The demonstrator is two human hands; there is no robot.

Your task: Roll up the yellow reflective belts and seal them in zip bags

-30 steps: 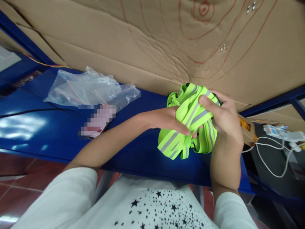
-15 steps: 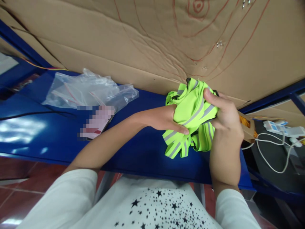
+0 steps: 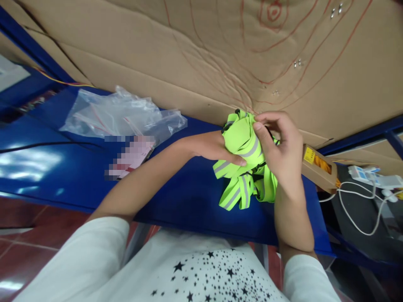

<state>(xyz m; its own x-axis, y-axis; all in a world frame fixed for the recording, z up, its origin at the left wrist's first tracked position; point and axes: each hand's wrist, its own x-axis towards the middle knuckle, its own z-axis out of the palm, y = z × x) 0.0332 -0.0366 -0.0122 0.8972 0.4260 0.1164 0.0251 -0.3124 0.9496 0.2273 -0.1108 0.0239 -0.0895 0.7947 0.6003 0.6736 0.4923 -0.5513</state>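
A bundle of neon yellow-green reflective straps [image 3: 244, 136], with grey stripes and black buckles, is bunched over the blue table. My left hand [image 3: 217, 147] is wrapped round its left side, thumb across the front and the other fingers hidden behind the fabric. At the upper right, my right hand [image 3: 280, 144] pinches the edge of the bundle between thumb and fingers. Loose strap ends [image 3: 234, 195] hang from the bundle and lie on the tabletop below my hands.
Crumpled clear plastic bags [image 3: 126, 113] lie on the blue table [image 3: 189, 201] at left, beside a pink blurred packet [image 3: 134, 155]. Cardboard [image 3: 126, 46] with red drawn lines rises behind. To the right are a small cardboard box [image 3: 319, 167] and white cables [image 3: 346, 218].
My right hand has shifted left along the bundle and turned more upright, its grip now nearer the top edge. The bundle looks more compact; my left hand keeps its hold.
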